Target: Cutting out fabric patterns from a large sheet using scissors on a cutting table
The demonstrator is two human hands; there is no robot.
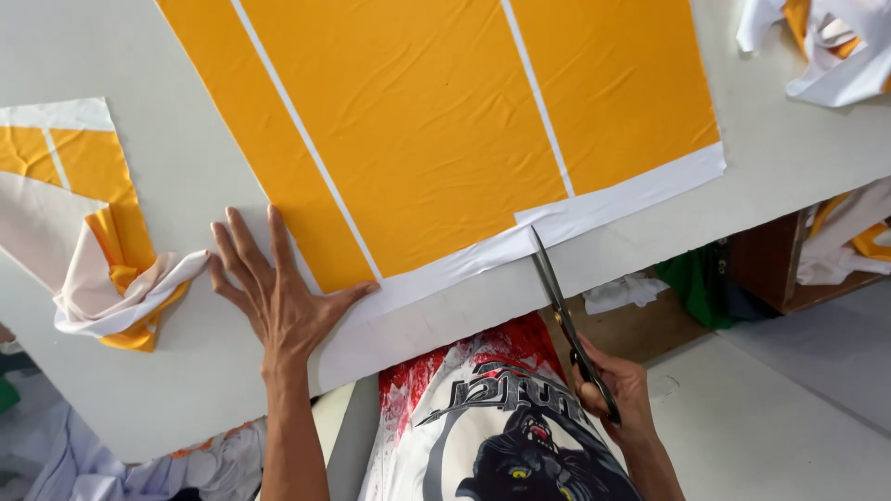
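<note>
Right hand (620,388) clenched on scissors (562,311) at worktop (789,153) near edge; left hand (275,297) spread flat on orange fabric (436,121). Fabric may creep, cut wander off white border (483,255).

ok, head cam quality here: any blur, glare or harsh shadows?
Head view: even, soft light, no glare on the orange cloth; creases read sharp. Only a faint shadow beside the left hand. Scissors and right hand look crisp. Table edges slant from the tilted, wide view.

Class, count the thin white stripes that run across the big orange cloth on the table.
2. One stripe runs down the left part toward the left hand; the other stripe runs down the right part, above the scissors in the right hand.
</note>
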